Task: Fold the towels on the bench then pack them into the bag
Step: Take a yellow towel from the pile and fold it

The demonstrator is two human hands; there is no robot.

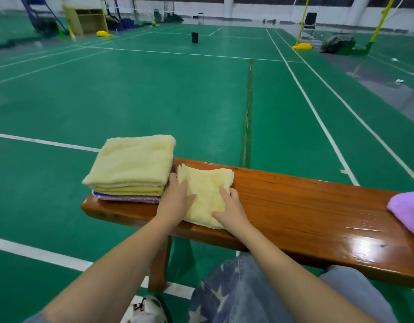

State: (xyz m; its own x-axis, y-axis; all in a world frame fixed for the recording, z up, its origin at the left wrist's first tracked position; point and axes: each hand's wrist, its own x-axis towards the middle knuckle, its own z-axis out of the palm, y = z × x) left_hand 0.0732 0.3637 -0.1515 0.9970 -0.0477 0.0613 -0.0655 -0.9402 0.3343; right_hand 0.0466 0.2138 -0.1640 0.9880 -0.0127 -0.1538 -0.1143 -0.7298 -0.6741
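A small pale yellow towel lies folded on the wooden bench. My left hand rests flat on its left edge with straight fingers. On its right part my right hand presses down, fingers spread. Left of the towel stands a stack of folded towels, yellow ones on top and a purple one at the bottom. A loose purple towel lies at the bench's right end. A white bag with a black clip sits on the floor below the bench, partly cut off.
The bench stands on a green sports court floor with white lines. My denim-clad legs are at the bottom. Far off are a black cylinder, a chair and yellow post bases.
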